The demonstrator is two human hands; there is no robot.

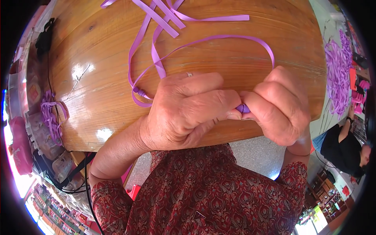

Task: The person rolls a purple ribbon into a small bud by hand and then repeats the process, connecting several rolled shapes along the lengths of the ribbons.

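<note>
Close to the table's near edge, my left hand [188, 103] and my right hand [280, 105] meet with fingers curled and thumbs pressed in. Between their fingertips shows a small banded purple knot of ribbon [243, 108], gripped from both sides. Much of it is hidden by the fingers. A lilac ribbon [231, 37] arcs over the tabletop and drops behind my right hand. Left of my left hand, a similar purple knot [139, 92] sits on a loop of ribbon. More flat ribbon ends [219, 18] lie crossed at the far side.
On the wooden table [105, 43] lie thin wire-like pieces [78, 80]. A bundle of purple ribbon [51, 117] rests at the left edge beside a dark cable [49, 74]. A big heap of purple ribbon [336, 78] covers a pale surface at right. Another person [340, 149] is beyond it.
</note>
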